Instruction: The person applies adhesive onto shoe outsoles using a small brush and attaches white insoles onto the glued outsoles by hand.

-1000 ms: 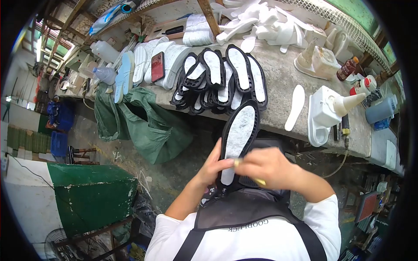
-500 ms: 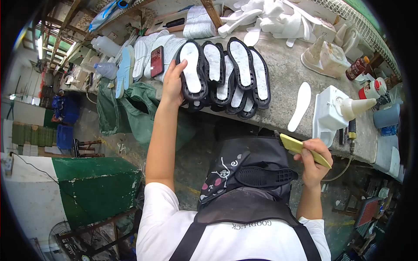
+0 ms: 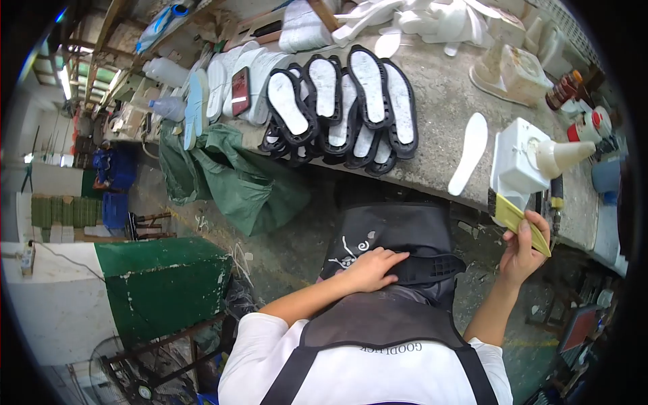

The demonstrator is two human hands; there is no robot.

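Observation:
A black shoe sole [image 3: 435,267] with a gridded heel lies across the dark apron on my lap. My left hand [image 3: 370,271] rests over its left end, fingers stretched out and thumb apart. Out to the right, my right hand [image 3: 525,248] is closed on a flat yellow-green strip [image 3: 513,214], pinched between thumb and fingers. The strip's upper end overlaps the white container's base from this angle. On the bench edge ahead sits a pile of black soles [image 3: 405,145] with white insoles [image 3: 370,88] in them.
A lone white insole [image 3: 468,155] lies beside a white container [image 3: 518,158] with a cone nozzle. Left of the pile are a red phone [image 3: 240,91] and stacked insoles [image 3: 216,88]. Green cloth [image 3: 260,196] hangs below the bench [image 3: 439,101]. Bottles stand far right.
My left hand has left the soles on the bench and come down to the sole on my lap. My right hand has moved right with the strip. The view has shifted slightly.

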